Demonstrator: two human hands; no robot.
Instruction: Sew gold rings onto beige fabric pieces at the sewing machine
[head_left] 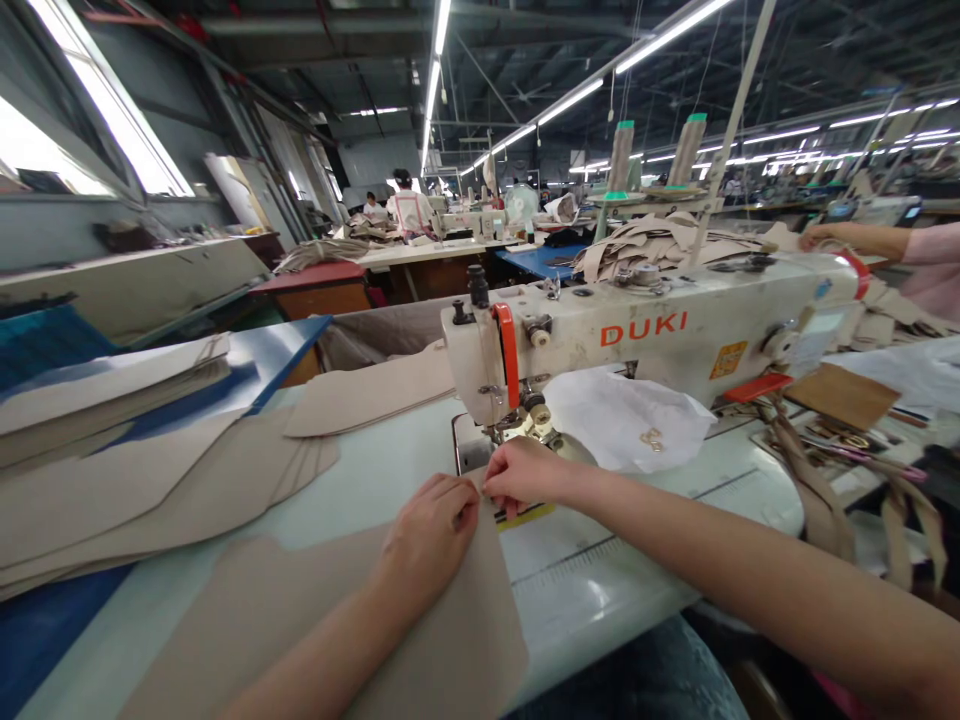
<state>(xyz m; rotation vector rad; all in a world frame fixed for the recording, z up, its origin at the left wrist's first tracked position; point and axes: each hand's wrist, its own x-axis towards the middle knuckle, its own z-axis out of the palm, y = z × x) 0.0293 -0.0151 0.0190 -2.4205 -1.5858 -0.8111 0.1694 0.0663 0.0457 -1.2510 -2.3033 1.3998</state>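
Observation:
A beige fabric panel (420,640) lies on the pale sewing table (390,470) in front of me. My left hand (429,535) rests on the panel's far edge with its fingers curled down on it. My right hand (525,477) pinches the same edge just under the presser foot (525,420) of the white sewing machine (675,330). The needle area is partly hidden by my right hand.
Stacks of cut beige panels (150,480) lie at the left, more on a blue board (112,385). White crumpled paper (630,415) and beige straps (832,480) lie at the right. Another person's arm (870,240) reaches behind the machine; workers sit further back.

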